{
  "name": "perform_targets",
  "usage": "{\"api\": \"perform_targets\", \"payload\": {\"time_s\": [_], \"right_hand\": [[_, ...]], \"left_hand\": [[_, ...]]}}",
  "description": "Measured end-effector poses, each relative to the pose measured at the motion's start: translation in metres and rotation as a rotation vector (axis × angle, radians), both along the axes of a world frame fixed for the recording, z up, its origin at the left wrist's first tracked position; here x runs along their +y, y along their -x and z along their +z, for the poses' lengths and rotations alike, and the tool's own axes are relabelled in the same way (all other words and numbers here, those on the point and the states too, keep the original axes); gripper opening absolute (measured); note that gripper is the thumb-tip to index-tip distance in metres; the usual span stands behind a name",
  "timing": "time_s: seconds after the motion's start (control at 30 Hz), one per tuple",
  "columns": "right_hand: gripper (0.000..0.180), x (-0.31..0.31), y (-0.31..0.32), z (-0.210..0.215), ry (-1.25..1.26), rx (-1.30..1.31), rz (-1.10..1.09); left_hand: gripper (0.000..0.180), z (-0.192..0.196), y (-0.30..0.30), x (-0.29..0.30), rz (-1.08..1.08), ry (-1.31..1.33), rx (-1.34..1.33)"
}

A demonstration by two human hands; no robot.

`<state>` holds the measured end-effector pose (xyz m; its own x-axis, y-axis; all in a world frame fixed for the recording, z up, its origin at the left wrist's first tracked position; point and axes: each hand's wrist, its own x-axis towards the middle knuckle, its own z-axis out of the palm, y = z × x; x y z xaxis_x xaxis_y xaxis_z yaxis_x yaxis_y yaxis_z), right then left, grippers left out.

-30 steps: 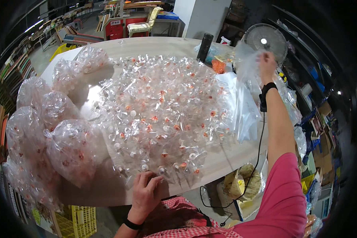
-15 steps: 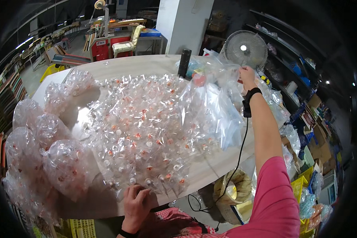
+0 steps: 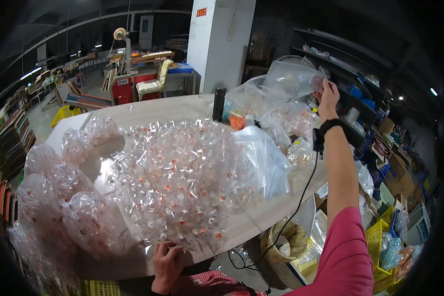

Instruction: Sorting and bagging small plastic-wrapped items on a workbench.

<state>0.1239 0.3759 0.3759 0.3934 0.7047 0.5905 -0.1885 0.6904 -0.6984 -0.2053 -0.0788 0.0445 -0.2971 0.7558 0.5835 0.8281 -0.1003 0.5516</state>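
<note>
Currently, head view, one frame noted.
Right hand: the right hand (image 3: 327,93) is raised at the far right of the surface, arm stretched out, fingers closed in a pinch on the top edge of a clear plastic bag (image 3: 286,81), which is held up in the air.
Bag: the clear plastic bag is seen hanging open above a clutter of further clear bags (image 3: 264,160) at the far right part of the surface; its contents cannot be made out.
Wrist: a black strap (image 3: 322,132) is worn on the right wrist, and a black cable (image 3: 301,197) is seen running down from it toward the near edge.
Left hand: the left hand (image 3: 166,259) is laid at the near edge of the surface (image 3: 172,107), fingers curled loosely, touching the rim of the heap.
Heap: a wide heap of small clear packets (image 3: 180,177) with orange-red pieces inside is spread over the middle.
Left side: bulging filled bags (image 3: 59,197) are stacked just beside the heap.
Far edge: a dark upright cylinder (image 3: 218,104) is stood near an orange box (image 3: 237,120).
</note>
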Motion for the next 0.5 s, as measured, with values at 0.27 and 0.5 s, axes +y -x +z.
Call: {"api": "perform_targets", "payload": {"time_s": [0.27,0.5], "right_hand": [[0.018,-0.182,-0.039,-0.002,0.048,-0.249,0.297],[0.020,-0.358,-0.011,-0.039,0.258,-0.607,0.747]], "left_hand": [[0.021,0.005,-0.004,-0.004,-0.045,-0.184,-0.047],[0.050,0.118,-0.058,-0.012,-0.281,-0.331,-0.064]]}}
